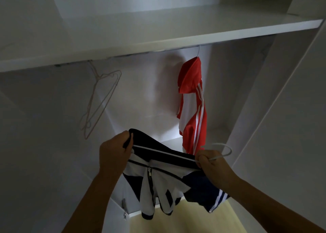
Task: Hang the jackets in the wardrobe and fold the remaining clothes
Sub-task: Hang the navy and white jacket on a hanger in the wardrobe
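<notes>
A navy and white zip jacket hangs between my two hands in front of the open white wardrobe. My left hand grips its dark collar at the left end. My right hand grips the jacket's right end together with a white hanger, whose hook sticks out to the right. A red jacket with white stripes hangs on a hanger inside the wardrobe, just behind and above my right hand.
Two or three empty pale wire hangers hang under the shelf at the left. The wardrobe's side wall rises at the right. A yellowish floor shows below the jacket.
</notes>
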Available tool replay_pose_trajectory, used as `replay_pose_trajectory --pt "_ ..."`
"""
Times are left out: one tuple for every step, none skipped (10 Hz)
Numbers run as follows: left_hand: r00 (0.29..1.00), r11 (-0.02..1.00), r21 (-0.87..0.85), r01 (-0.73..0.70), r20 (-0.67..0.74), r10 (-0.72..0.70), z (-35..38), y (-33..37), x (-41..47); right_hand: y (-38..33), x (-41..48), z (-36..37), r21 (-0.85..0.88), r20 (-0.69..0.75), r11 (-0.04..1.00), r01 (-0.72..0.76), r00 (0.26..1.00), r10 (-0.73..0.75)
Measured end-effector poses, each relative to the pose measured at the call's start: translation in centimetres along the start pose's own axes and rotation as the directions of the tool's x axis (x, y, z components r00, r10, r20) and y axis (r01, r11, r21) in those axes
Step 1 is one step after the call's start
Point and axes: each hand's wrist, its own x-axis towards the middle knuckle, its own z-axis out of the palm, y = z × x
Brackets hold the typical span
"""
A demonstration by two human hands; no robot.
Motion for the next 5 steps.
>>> replay_pose_trajectory --pt "0.931 0.933 -0.001 -0.360 0.067 0.359 3.3 2.2 0.3 -2.1 -0.1 1.4 -0.167 0.172 0.966 0.198 0.971 -0.169" --pt "0.954 0.958 -0.077 -0.277 0.101 0.284 5.1 4.0 0.5 -2.5 1.0 3.0 -0.231 0.224 0.952 0.204 0.963 -0.152" --pt "0.999 0.994 -0.105 -0.008 0.050 0.014 4.4 3.1 1.2 -1.4 2.7 1.9 -0.142 0.241 0.989 0.040 0.970 -0.005" --pt "0.984 0.937 -0.301 0.179 0.035 -0.177 4.0 3.9 1.0 -0.9 3.5 1.5 -0.130 0.257 0.992 -0.006 0.966 0.039" --pt "0.932 0.789 -0.525 0.318 0.021 -0.362 3.8 4.6 1.0 -1.1 5.3 1.8 -0.087 0.173 0.996 -0.013 0.984 0.028"
